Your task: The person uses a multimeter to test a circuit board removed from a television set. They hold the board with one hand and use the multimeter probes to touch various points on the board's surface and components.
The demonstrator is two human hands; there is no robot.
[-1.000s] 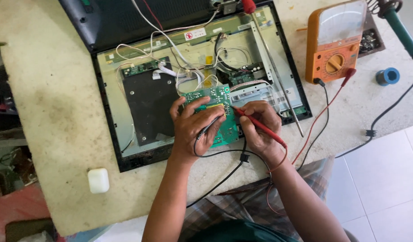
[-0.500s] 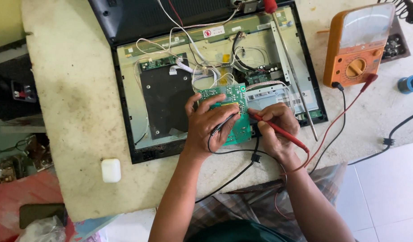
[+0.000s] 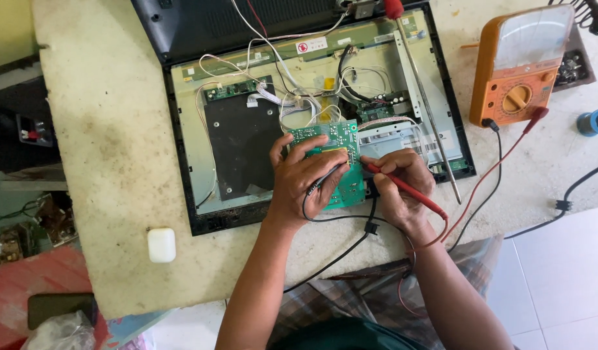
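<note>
- Green circuit board [image 3: 334, 162] lying on the opened back of a flat screen [image 3: 182, 149], near its lower edge, on the worn worktop [image 3: 104, 142]
- Left hand [image 3: 305, 185] spread over the board, fingers pinching a black probe [image 3: 322, 181] against it
- Right hand [image 3: 399, 185] closed around a red probe [image 3: 403, 188], tip touching the board's right side
- Orange meter [image 3: 516, 65] well apart at the right, leads trailing to both probes
- Likely light, stiff, fragile; best gripped by bare edges, away from solder points and thin white wires [image 3: 292, 104]
</note>
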